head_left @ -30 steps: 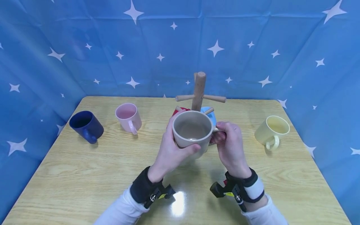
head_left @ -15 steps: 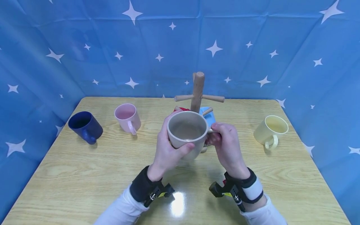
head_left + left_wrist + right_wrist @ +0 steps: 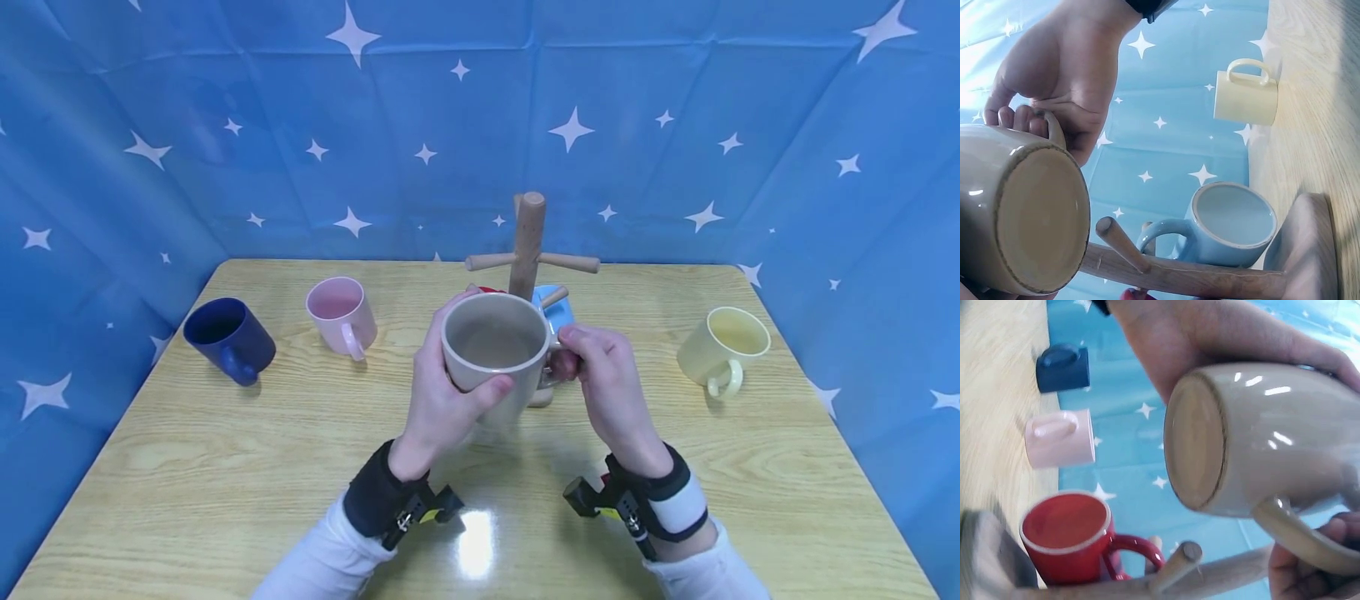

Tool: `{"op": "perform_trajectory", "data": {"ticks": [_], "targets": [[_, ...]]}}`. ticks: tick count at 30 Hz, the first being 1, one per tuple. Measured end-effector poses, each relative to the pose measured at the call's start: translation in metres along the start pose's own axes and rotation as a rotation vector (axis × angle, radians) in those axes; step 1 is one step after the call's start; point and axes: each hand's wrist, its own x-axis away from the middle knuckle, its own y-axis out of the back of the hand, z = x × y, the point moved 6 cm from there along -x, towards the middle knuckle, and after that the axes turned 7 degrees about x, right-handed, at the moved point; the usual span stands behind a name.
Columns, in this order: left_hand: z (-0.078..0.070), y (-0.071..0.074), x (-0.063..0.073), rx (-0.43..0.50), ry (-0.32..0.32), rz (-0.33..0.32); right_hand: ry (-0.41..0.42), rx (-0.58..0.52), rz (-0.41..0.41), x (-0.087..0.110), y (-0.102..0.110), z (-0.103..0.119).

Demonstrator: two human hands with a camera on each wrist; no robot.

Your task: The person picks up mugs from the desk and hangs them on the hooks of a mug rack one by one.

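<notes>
In the head view, a beige mug [image 3: 495,337] is held up off the table in front of a wooden mug tree [image 3: 528,237]. My left hand [image 3: 441,396] grips its body from the left, thumb across the near side. From the right, my right hand [image 3: 613,383] pinches the mug's handle. In the left wrist view the mug's bare base shows, apart from the tree's lower peg [image 3: 1121,244]. A light blue mug [image 3: 1235,215] hangs low on one side of the tree. A red mug [image 3: 1069,531] is on the other side, mostly hidden in the head view.
A dark blue mug [image 3: 228,337] and a pink mug [image 3: 343,317] stand on the left of the wooden table [image 3: 225,475]. A pale yellow mug [image 3: 723,346] stands on the right. Behind hangs a blue curtain [image 3: 450,108] with white stars.
Both hands have shifted the beige mug slightly left, and more of the tree's base shows beneath its handle. The grips look the same, and the other mugs stay put.
</notes>
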Motion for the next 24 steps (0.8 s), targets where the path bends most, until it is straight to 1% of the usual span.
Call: {"op": "perform_trajectory", "data": {"ticks": [4,7,13,18,21,24], "targets": [[-0.002,0.001,-0.001,-0.003,-0.002,-0.008,0.055,0.146,0.009,-0.001,0.004,0.003],[-0.004,0.002,-0.001,-0.005,-0.010,-0.014,0.079,0.230,0.030,-0.002,0.006,0.004],[-0.003,0.005,-0.002,-0.006,0.000,-0.017,0.094,0.291,0.074,-0.005,0.011,0.005],[-0.002,0.007,-0.003,-0.008,-0.002,-0.026,0.085,0.317,0.076,-0.005,0.013,0.007],[-0.004,0.007,-0.002,-0.011,-0.009,-0.027,0.082,0.323,0.062,-0.005,0.015,0.008],[-0.005,0.007,-0.002,-0.008,-0.012,-0.026,0.108,0.315,0.028,-0.003,0.021,0.012]]}}
